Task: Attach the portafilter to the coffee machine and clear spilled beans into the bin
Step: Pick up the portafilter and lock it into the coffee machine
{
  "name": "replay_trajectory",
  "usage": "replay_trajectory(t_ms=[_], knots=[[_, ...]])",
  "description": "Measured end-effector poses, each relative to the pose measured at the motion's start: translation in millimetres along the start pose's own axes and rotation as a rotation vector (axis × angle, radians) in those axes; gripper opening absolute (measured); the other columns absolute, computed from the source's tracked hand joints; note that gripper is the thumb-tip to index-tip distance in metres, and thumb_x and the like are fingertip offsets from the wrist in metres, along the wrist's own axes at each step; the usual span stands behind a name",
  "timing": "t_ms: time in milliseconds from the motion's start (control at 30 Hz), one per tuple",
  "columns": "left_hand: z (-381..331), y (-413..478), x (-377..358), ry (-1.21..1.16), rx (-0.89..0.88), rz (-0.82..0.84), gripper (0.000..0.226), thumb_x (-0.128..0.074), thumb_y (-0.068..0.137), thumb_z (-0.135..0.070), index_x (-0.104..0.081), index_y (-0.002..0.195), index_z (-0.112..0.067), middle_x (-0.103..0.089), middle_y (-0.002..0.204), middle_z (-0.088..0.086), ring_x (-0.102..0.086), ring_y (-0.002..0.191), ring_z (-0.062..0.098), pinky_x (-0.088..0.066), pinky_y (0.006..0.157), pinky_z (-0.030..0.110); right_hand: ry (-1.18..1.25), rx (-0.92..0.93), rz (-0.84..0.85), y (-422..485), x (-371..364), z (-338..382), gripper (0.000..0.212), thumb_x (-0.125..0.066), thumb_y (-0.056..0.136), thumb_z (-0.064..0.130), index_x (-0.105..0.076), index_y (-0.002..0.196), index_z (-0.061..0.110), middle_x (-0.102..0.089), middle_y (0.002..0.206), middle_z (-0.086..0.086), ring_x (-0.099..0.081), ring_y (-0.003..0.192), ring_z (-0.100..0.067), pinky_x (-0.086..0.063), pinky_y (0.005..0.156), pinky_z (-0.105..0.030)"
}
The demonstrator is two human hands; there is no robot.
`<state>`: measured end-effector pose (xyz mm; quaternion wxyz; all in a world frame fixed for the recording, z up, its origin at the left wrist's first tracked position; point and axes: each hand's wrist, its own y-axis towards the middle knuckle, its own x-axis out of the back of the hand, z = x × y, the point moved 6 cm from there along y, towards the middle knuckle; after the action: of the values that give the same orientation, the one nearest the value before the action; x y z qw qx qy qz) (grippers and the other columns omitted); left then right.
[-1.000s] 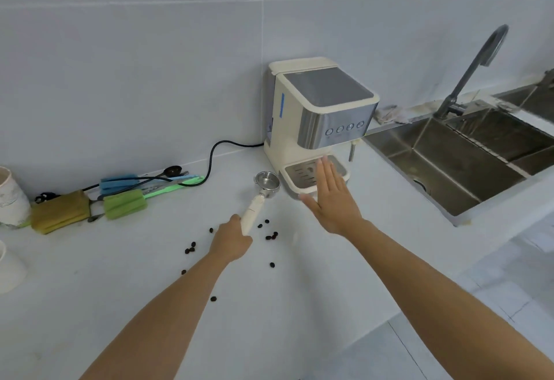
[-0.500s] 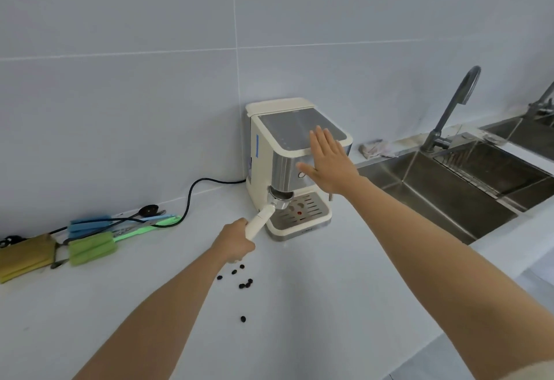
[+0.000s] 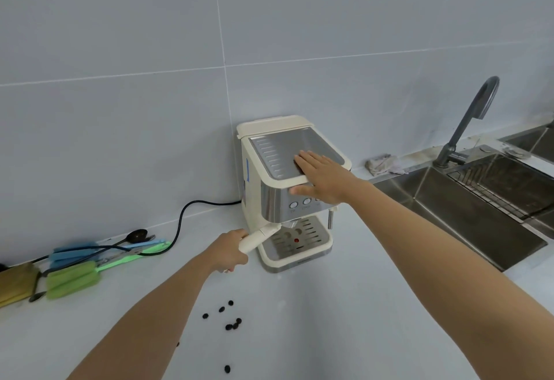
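Left hand (image 3: 229,250), fingers wrapped on portafilter (image 3: 260,237) handle, head under coffee machine (image 3: 287,187). Right hand (image 3: 322,177), fingers flat, braces the top. Risk I see: off-axis twisting misses the lock. Beans (image 3: 229,318) on table (image 3: 344,319).

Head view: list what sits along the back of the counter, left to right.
Yellow-brown sponge → green sponge brush → black spoon → cream coffee machine → crumpled grey rag → dark grey tap.

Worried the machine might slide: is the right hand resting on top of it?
Yes, the right hand lies flat on the coffee machine, fingers spread over its metal top.
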<state>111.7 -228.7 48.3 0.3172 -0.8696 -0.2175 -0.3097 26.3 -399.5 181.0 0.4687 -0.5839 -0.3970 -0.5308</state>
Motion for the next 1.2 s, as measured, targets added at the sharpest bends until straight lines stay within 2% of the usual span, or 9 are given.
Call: replay_trajectory(t_ms=[267, 400, 567, 733, 867, 967, 1067, 1200], knots=[[-1, 26, -2, -0.081, -0.029, -0.007, 0.031, -0.054, 0.078, -0.001, -0.045, 0.101, -0.02, -0.05, 0.083, 0.006, -0.045, 0.044, 0.016, -0.038, 0.046, 0.024, 0.013, 0.031, -0.052, 4, 0, -5, 0.082, -0.037, 0.091, 0.056, -0.003, 0.149, 0.009, -0.001, 0.159, -0.006, 0.0, 0.147, -0.019, -0.005, 0.12, -0.033], [-3, 33, -2, -0.098, -0.045, -0.006, 0.032, -0.055, 0.077, -0.001, -0.046, 0.102, -0.02, -0.051, 0.09, 0.01, -0.044, 0.044, 0.017, -0.038, 0.044, 0.022, 0.013, 0.033, -0.063, 6, -1, -5, 0.084, -0.038, 0.09, 0.057, -0.003, 0.149, 0.009, -0.001, 0.159, -0.005, 0.0, 0.147, -0.019, -0.005, 0.12, -0.033], [-7, 38, 1, -0.103, -0.072, -0.014, 0.033, -0.055, 0.077, 0.0, -0.048, 0.102, -0.02, -0.051, 0.089, 0.009, -0.044, 0.045, 0.016, -0.038, 0.043, 0.022, 0.006, 0.029, -0.069, 7, -2, -5, 0.085, -0.037, 0.089, 0.058, -0.003, 0.149, 0.009, -0.001, 0.159, -0.006, 0.0, 0.147, -0.019, -0.005, 0.121, -0.033], [-8, 40, 7, -0.093, -0.076, 0.01, 0.032, -0.055, 0.076, 0.001, -0.05, 0.1, -0.019, -0.049, 0.079, 0.005, -0.042, 0.044, 0.016, -0.036, 0.041, 0.021, 0.004, 0.027, -0.07, 5, -1, -4, 0.085, -0.038, 0.089, 0.058, -0.003, 0.149, 0.009, -0.001, 0.159, -0.006, 0.0, 0.147, -0.019, -0.004, 0.12, -0.033], [-9, 41, 16, -0.114, -0.088, 0.016, 0.033, -0.057, 0.076, 0.002, -0.05, 0.102, -0.018, -0.051, 0.084, 0.007, -0.043, 0.045, 0.016, -0.036, 0.041, 0.02, 0.01, 0.026, -0.077, 5, -1, -4, 0.084, -0.039, 0.089, 0.057, -0.004, 0.149, 0.009, -0.002, 0.159, -0.005, 0.0, 0.147, -0.019, -0.004, 0.119, -0.032], [-10, 39, 17, -0.115, -0.088, 0.014, 0.036, -0.056, 0.076, 0.002, -0.051, 0.108, -0.015, -0.05, 0.08, 0.004, -0.043, 0.045, 0.016, -0.037, 0.042, 0.021, 0.005, 0.026, -0.081, 6, -1, -5, 0.084, -0.039, 0.089, 0.057, -0.004, 0.149, 0.01, -0.002, 0.159, -0.005, -0.001, 0.147, -0.019, -0.004, 0.119, -0.033], [-10, 37, 11, -0.109, -0.08, 0.006, 0.045, -0.056, 0.077, 0.001, -0.05, 0.12, -0.012, -0.05, 0.088, 0.008, -0.044, 0.047, 0.016, -0.038, 0.041, 0.021, -0.001, 0.022, -0.073, 6, -2, -4, 0.084, -0.038, 0.089, 0.057, -0.003, 0.149, 0.009, -0.002, 0.159, -0.005, 0.0, 0.147, -0.019, -0.004, 0.12, -0.033], [-13, 30, 3, -0.119, -0.083, -0.032, 0.044, -0.054, 0.078, -0.001, -0.05, 0.121, -0.011, -0.051, 0.085, 0.007, -0.045, 0.045, 0.015, -0.036, 0.037, 0.019, -0.005, 0.025, -0.08, 5, -1, -4, 0.084, -0.039, 0.089, 0.056, -0.004, 0.149, 0.009, -0.003, 0.159, -0.006, -0.002, 0.147, -0.02, -0.006, 0.121, -0.034]])
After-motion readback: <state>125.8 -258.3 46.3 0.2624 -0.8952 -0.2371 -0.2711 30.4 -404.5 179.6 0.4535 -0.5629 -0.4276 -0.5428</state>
